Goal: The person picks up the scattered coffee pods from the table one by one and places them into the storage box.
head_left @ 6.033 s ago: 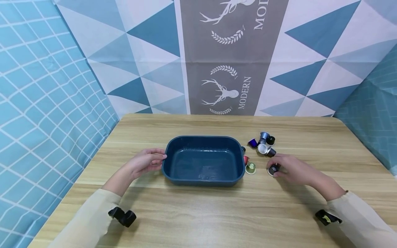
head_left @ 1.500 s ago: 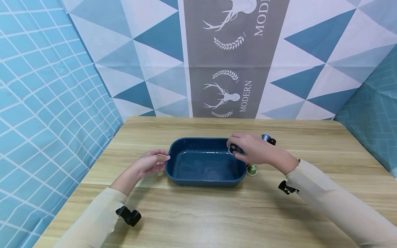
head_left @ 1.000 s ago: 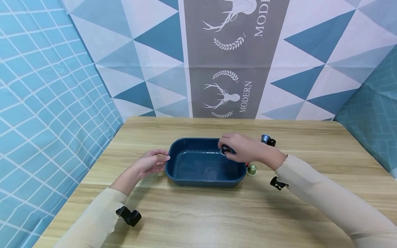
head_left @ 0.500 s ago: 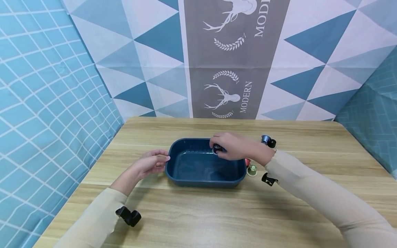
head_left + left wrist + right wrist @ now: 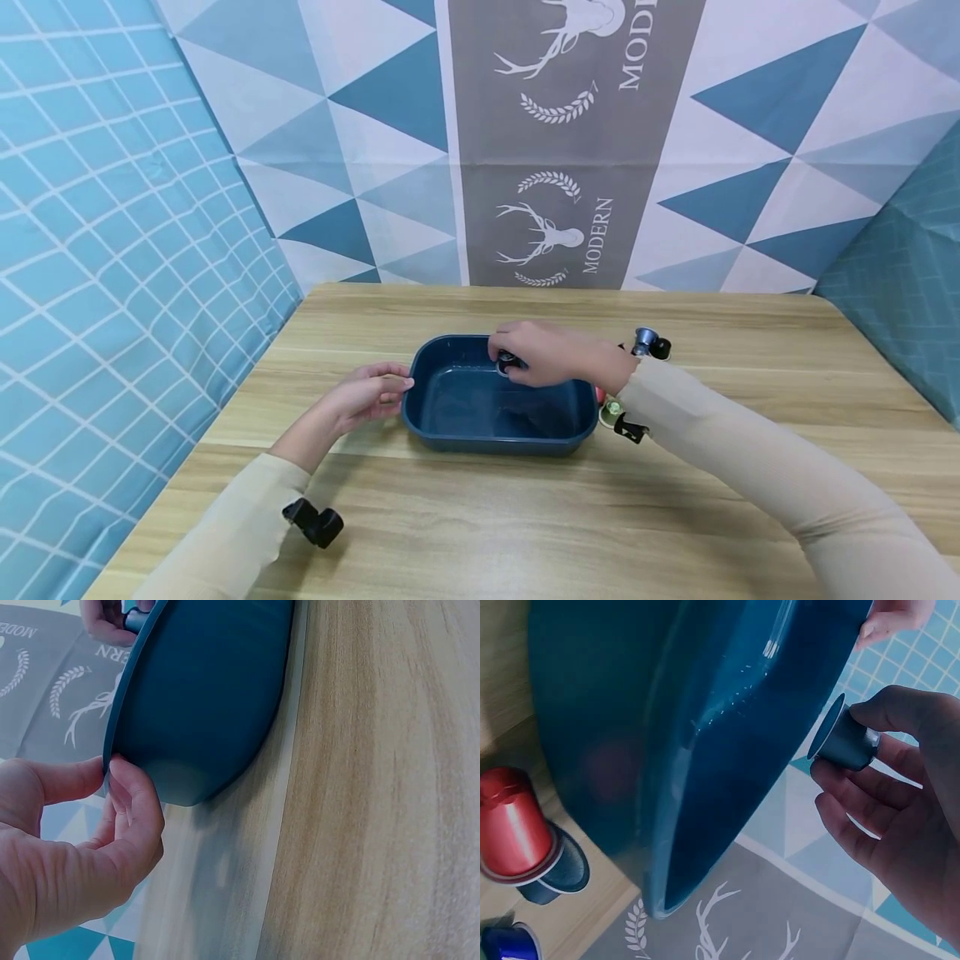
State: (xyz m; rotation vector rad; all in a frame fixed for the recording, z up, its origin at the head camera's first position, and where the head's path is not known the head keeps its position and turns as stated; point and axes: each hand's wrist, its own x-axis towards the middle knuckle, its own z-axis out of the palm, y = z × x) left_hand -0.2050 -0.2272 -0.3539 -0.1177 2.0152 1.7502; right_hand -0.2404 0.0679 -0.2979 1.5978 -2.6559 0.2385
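Observation:
My right hand (image 5: 536, 354) pinches a dark coffee capsule (image 5: 846, 739) between thumb and fingers. It is over the back half of a dark blue rectangular basin (image 5: 495, 446), the capsule's wide rim facing the basin in the right wrist view. At the basin's left end, my left hand (image 5: 367, 396) pinches the rim between thumb and index finger, as the left wrist view shows. Close outside the basin's right end are a red capsule (image 5: 514, 825), a dark one (image 5: 570, 862) touching it, and a green one (image 5: 611, 411). The basin's visible floor is bare.
Behind the right forearm stand a light blue capsule (image 5: 645, 337) and a black one (image 5: 660, 347); the arm hides others there. A deep blue capsule (image 5: 510, 943) lies near the red one. Patterned cloth (image 5: 390, 167) hangs behind the wooden table (image 5: 465, 525).
My right hand gripped a dark capsule on the table right of the basin; it has since carried it left over the basin, still moving left lately. The left hand keeps its place at the rim.

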